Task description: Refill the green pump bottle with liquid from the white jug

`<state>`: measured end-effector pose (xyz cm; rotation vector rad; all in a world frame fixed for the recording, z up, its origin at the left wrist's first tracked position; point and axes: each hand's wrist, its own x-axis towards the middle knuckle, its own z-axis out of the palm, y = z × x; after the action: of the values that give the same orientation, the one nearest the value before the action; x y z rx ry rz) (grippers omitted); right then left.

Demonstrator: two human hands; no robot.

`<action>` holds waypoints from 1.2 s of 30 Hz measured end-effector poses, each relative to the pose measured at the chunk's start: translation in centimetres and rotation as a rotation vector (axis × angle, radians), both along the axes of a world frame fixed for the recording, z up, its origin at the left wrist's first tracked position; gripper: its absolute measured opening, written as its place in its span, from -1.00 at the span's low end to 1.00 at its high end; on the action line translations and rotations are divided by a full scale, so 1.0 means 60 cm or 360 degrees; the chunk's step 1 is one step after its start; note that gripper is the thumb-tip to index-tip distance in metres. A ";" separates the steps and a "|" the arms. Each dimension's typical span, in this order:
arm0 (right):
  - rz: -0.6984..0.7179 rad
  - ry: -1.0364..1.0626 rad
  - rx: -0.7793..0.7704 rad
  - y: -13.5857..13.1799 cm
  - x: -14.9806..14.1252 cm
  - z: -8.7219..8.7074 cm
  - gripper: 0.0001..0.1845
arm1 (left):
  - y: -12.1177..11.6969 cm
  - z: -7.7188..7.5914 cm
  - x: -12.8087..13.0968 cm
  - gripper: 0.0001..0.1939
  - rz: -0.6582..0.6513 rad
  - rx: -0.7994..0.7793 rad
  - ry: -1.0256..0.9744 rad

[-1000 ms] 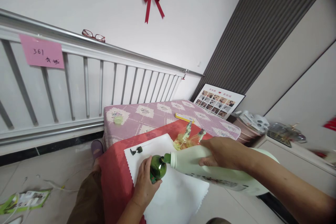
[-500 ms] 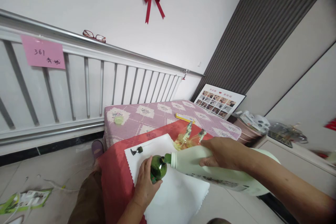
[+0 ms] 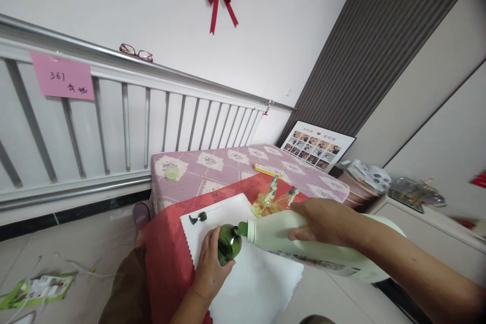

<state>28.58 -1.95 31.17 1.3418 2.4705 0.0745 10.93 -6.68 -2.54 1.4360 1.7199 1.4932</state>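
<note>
My left hand [image 3: 210, 265] is wrapped round a small dark green bottle [image 3: 229, 242] that stands on a white cloth [image 3: 254, 283]. My right hand [image 3: 322, 220] grips a big white jug [image 3: 304, 245] from above. The jug lies tipped almost flat, its green spout touching the green bottle's open mouth. A dark pump cap [image 3: 198, 218] lies on the cloth near its far left corner. Two clear yellowish pump bottles [image 3: 271, 200] lie just beyond the jug on the red cloth [image 3: 167, 253].
The red cloth covers the near part of a table with a pink patterned cover [image 3: 228, 159]. On it lie a small pale green cap [image 3: 171, 173] and a yellow flat object [image 3: 267, 169]. A white railing [image 3: 125, 126] runs behind. Papers [image 3: 38, 287] litter the floor at left.
</note>
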 end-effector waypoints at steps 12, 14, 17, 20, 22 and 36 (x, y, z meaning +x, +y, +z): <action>-0.0017 -0.0037 0.0006 -0.001 -0.001 0.000 -0.66 | 0.000 0.005 0.000 -0.11 -0.0007 -0.0052 -0.0017; -0.0018 -0.0041 0.0008 -0.002 -0.002 0.002 -0.66 | -0.001 0.008 0.000 -0.11 -0.0012 -0.0049 -0.0034; -0.0011 -0.0067 0.0016 -0.002 -0.001 0.002 -0.65 | -0.002 0.010 0.000 -0.11 -0.0016 -0.0049 -0.0056; 0.0006 -0.0080 0.0039 0.000 0.003 0.000 -0.65 | -0.002 0.010 0.000 -0.12 -0.0024 -0.0042 -0.0060; 0.0018 -0.0068 0.0040 0.002 0.005 -0.001 -0.65 | -0.002 0.009 0.001 -0.12 -0.0018 -0.0037 -0.0064; 0.0002 -0.0053 0.0027 -0.005 -0.001 0.003 -0.67 | 0.003 0.000 0.004 -0.11 0.0014 -0.0014 -0.0009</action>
<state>28.52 -2.25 31.35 1.3348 2.4486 0.1174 11.19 -6.52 -2.54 1.4201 1.7292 1.4907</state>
